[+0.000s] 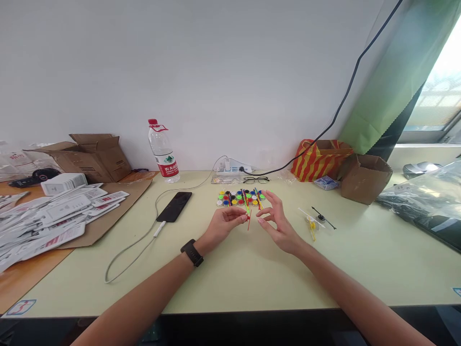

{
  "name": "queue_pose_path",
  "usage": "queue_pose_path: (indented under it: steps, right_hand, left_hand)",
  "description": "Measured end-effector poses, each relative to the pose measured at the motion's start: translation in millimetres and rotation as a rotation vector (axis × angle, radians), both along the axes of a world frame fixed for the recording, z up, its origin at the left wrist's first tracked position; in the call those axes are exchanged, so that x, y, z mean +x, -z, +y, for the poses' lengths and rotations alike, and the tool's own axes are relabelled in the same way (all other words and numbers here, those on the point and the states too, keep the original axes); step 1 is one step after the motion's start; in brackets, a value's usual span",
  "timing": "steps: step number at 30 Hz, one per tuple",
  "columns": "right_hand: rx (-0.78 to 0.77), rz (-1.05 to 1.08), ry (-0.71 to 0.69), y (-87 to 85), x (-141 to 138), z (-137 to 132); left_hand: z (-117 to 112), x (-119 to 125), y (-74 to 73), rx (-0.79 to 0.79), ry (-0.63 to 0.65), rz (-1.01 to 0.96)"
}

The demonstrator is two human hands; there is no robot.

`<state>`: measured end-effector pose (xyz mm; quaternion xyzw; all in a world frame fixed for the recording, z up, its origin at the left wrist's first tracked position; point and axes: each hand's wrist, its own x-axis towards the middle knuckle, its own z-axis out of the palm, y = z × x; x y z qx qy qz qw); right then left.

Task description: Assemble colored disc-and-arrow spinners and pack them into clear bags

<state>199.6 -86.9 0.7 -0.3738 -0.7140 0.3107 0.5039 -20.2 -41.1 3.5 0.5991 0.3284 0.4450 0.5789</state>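
My left hand (230,220), with a black watch (192,253) on its wrist, is closed in a pinch on a small red piece with a thin red rod (249,222). Just right of that rod, my right hand (279,225) has its fingers curved and apart, holding nothing that I can see. Behind both hands lie rows of small coloured round pieces (220,197) in several colours, with bundles of coloured sticks (245,196) on top. On the right rest a yellow and white stick piece (311,228) and a black rod with a round black hub (321,217).
A black phone (175,206) with a white cable lies left of my hands. Farther back stand a water bottle (164,154), a power strip (230,166), glasses (256,180) and a striped bag (309,161). Boxes (365,180) and a pile of white packets (61,209) flank the table.
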Motion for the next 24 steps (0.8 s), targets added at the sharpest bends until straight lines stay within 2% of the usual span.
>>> queue_pose_path:
  steps: [2,6,8,15,24]
  right_hand:
    - [-0.038,0.002,0.006,-2.3,1,-1]
    - [-0.302,0.026,-0.051,-5.6,5,0]
    - [-0.358,0.071,-0.041,-5.9,7,2]
    - [-0.236,0.083,-0.064,0.0,1,7]
    - [-0.286,0.066,-0.135,4.8,0,6]
  left_hand:
    - [0,1,-0.6,0.0,-0.013,-0.009]
    - [0,1,-0.7,-0.001,-0.019,-0.03]
    - [0,1,-0.5,0.004,-0.006,-0.032]
    - [-2,1,-0.6,0.028,0.027,0.02]
    - [-6,1,-2.1,0.053,0.116,0.062]
